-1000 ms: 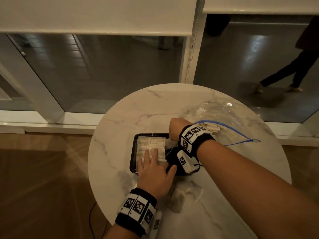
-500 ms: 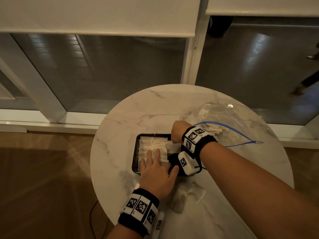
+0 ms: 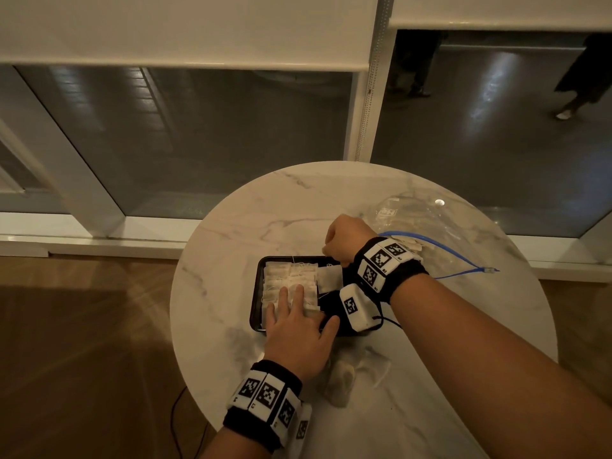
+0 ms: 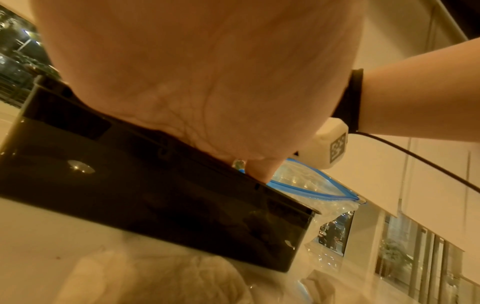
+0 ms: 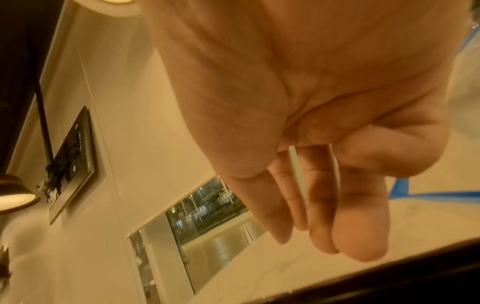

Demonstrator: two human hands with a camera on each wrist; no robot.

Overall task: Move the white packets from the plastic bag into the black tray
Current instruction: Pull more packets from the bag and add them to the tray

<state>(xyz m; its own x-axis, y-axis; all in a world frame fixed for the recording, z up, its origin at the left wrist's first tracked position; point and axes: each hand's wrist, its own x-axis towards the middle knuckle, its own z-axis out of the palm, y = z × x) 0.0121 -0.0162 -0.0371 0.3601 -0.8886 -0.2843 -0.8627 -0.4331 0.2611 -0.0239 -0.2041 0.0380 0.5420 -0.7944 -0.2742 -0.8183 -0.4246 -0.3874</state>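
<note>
Filling the black tray (image 3: 256,293) at the middle of the table: finding white packets (image 3: 291,279) packed in rows across its left part, with one more packet (image 3: 329,278) lying tilted against the right end of the rows.

Pressing down on the near rows with the left hand (image 3: 298,332), fingers (image 3: 299,293) straight and flat, heel sitting on the tray's near rim. Hovering the right hand (image 3: 344,241) over the far right corner of the tray, just above the tilted packet, fingers curled under. Not managing to tell from any view whether pinching anything. Probably settling that packet into line.

Risking a crooked packet here: sitting tilted and unpinned, likely sliding off the rows into the bare right half of the tray. Risking also, on lifting the flat hand, springing the light rows loose, or snagging their thin strings on the fingers.

Leaving more packets in the plastic bag (image 3: 430,220), lying open-mouthed with its blue zip just behind the right wrist.

Working on a round marble table (image 3: 231,226), something pale and crumpled (image 3: 351,376) lying beside the left wrist. Standing by tall windows with roller blinds (image 3: 182,28) half lowered, wooden floor (image 3: 82,326) below, dark outside.
</note>
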